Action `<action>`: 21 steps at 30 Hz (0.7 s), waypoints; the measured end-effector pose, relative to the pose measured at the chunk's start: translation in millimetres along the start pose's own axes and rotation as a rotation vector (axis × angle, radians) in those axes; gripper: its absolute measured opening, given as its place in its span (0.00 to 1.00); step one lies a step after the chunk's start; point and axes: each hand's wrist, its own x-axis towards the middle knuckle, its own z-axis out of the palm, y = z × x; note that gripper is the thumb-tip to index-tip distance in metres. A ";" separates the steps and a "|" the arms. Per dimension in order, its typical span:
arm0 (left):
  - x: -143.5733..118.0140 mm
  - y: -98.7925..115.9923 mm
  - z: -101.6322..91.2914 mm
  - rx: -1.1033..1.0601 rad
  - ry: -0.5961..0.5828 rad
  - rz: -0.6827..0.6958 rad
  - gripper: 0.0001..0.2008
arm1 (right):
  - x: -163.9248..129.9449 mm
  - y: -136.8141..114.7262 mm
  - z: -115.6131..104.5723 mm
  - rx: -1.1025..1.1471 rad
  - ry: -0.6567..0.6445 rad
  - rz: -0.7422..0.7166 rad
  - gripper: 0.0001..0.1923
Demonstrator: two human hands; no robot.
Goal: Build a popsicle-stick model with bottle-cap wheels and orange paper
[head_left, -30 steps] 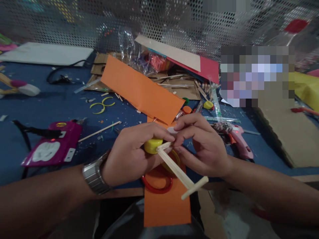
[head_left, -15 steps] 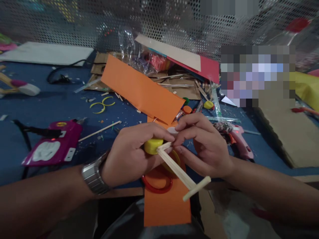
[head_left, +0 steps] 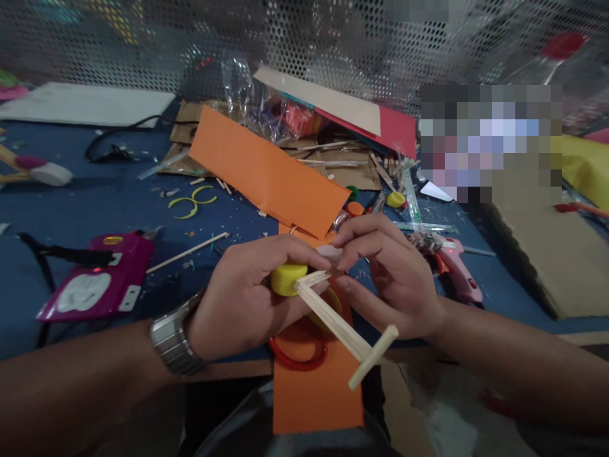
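My left hand (head_left: 242,298), with a metal watch (head_left: 176,339) on its wrist, is closed around a small wooden-stick frame (head_left: 335,317). A yellow bottle cap (head_left: 287,279) sits at one end of this frame, beside my left thumb. A short crosspiece forms its near end, pointing toward me. Between the fingertips of both hands is a white cap (head_left: 329,254); my right hand (head_left: 394,279) pinches it, thumb and fingers bent. Beneath lie a red ring (head_left: 297,366), a yellow ring partly hidden by the sticks, and an orange paper strip (head_left: 318,406) hanging over the table edge.
On the blue table (head_left: 128,203), a purple device (head_left: 90,279) with a black cord lies left, near a loose stick (head_left: 188,252). A pink glue gun (head_left: 459,273) and cardboard (head_left: 547,254) are right. Orange paper (head_left: 271,174), yellow half-rings (head_left: 193,202) and scraps lie beyond my hands.
The view has shifted slightly. The stick frame has tilted a little in my hands, its crosspiece standing more steeply. Both hands keep nearly the same grip.
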 end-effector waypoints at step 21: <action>1.8 -0.5 0.6 0.029 -0.051 0.048 0.10 | -3.1 2.4 5.4 -0.190 -0.065 -0.062 0.06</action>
